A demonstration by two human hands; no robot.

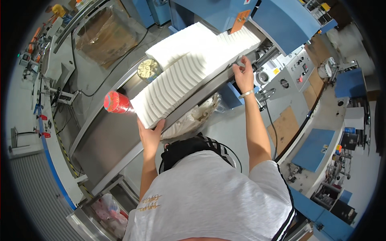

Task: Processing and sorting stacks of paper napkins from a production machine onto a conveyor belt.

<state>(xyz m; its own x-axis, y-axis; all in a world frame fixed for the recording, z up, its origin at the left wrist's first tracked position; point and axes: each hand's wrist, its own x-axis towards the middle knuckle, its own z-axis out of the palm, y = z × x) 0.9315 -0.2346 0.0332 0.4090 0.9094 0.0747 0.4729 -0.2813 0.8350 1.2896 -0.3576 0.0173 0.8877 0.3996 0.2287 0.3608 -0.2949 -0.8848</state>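
Two hands of ours attend the row of white sheets (pixel 171 90) along the worktop's (pixel 108 140) near edge: our left hand (pixel 150 138), thumb and fingers spread, touches its left end; our right hand (pixel 245 78), fingers half-curled farther right, may pinch something, we cannot tell.

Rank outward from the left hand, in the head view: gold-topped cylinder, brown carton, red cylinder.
1. Red cylinder: upper left of the left hand.
2. Gold-topped cylinder: beside the white stack.
3. Brown carton: farthest, upper left.
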